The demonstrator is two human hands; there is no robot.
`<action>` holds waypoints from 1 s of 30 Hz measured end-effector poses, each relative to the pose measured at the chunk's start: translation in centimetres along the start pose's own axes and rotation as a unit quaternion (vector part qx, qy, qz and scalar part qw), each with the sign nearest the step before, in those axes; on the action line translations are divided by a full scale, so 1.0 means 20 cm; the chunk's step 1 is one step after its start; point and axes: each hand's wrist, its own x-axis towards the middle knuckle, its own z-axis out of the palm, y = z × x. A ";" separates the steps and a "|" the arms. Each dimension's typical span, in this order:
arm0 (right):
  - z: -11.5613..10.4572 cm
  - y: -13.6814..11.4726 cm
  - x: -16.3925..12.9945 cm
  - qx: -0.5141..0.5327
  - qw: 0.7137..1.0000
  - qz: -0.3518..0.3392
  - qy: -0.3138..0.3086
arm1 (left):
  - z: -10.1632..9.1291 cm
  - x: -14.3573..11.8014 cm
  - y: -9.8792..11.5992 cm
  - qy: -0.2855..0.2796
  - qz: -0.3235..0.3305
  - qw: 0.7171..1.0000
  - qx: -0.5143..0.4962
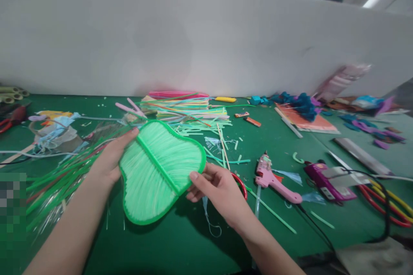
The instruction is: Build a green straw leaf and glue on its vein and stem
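Observation:
A green fan-shaped panel (161,167) made of pale green straws inside a darker green rim, with a green rib down its middle, is held above the green table (180,245). My left hand (112,159) grips its left edge, thumb on top near the upper rim. My right hand (216,189) holds the lower right rim with thumb and fingers. Red-handled scissors (241,182) lie partly hidden right behind my right hand.
A pink glue gun (272,178) and a purple glue gun (325,178) lie to the right with black and red cables (383,206). Coloured straws (187,109) are heaped at the back, green straws in plastic (54,180) at left. A white wall panel (193,38) closes the far side.

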 end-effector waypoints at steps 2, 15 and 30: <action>0.02 0.00 -0.01 0.019 1.000 0.003 -0.001 | -0.01 0.01 0.00 0.005 -0.002 1.000 -0.007; -0.01 -0.01 -0.02 0.088 0.990 -0.063 0.095 | 0.03 0.00 0.00 0.001 -0.021 0.998 -0.055; -0.05 -0.09 -0.09 -0.203 0.974 0.007 -0.105 | 0.04 0.01 -0.01 0.011 -0.023 0.997 -0.077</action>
